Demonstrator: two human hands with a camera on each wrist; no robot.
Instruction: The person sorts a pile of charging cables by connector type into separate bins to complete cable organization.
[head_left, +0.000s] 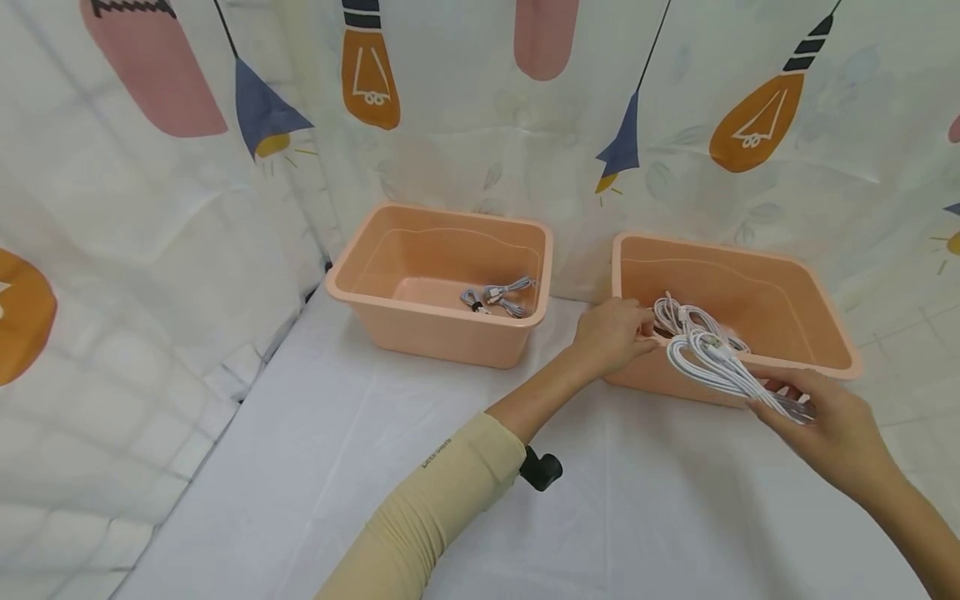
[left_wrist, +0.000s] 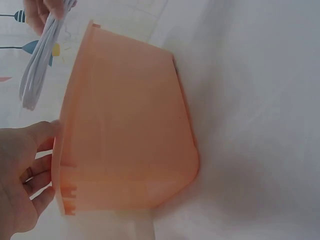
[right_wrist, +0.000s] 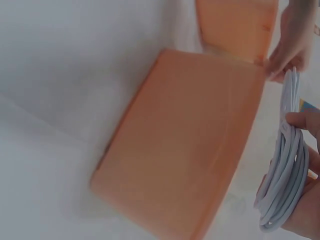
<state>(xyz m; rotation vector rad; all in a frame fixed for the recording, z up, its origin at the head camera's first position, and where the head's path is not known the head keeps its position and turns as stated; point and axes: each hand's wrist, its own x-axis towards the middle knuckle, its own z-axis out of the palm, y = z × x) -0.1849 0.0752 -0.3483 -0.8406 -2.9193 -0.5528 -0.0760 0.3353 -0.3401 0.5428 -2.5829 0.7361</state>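
My right hand (head_left: 828,425) holds a coiled bundle of white cable (head_left: 716,367) over the front rim of the right peach bin (head_left: 795,292). In the right wrist view the loops of this cable bundle (right_wrist: 285,170) lie between thumb and fingers. At the bin's front left corner is my left hand (head_left: 613,333). In the left wrist view the left hand (left_wrist: 22,175) grips the bin's rim (left_wrist: 59,150), its fingers partly hidden behind the edge. Inside the bin, behind the held bundle, shows more white cable (head_left: 697,318).
To the left stands a second peach bin (head_left: 438,329) with several tied grey cables (head_left: 506,293) in it. Both bins rest on a white-covered table (head_left: 360,483). Behind them hangs a patterned curtain (head_left: 487,150). A black piece (head_left: 542,468) juts out by the left wrist.
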